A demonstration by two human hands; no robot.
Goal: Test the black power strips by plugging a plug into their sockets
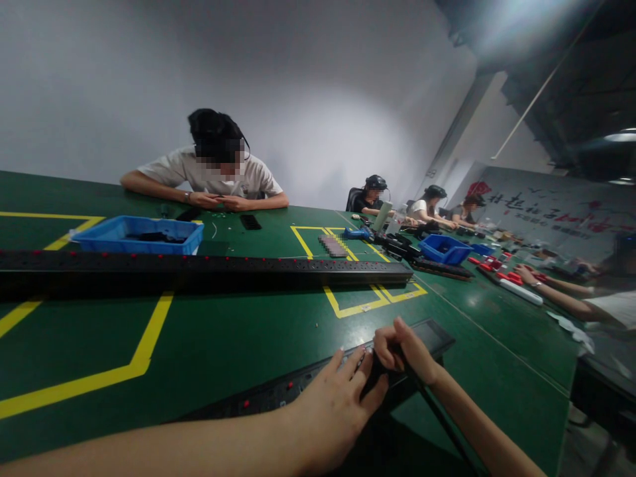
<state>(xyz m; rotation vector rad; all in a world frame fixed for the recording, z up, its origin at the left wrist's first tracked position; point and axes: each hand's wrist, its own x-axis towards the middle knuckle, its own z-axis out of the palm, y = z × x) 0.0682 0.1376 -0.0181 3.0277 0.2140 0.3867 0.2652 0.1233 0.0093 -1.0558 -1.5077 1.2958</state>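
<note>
A long black power strip (278, 395) with red switches lies along the near edge of the green table (223, 344). My left hand (330, 404) rests flat on it, fingers spread, thumb against a small black part (373, 374). My right hand (407, 350) is closed around that black part at the strip's right end, and a black cable (437, 414) runs from it back along my forearm.
A second long black power strip (199, 268) crosses the table's middle, with a blue bin (139, 235) behind it. A person sits opposite, hands together. Farther right are another blue bin (444, 250), tools, red parts and several seated co-workers. Yellow tape lines mark the table.
</note>
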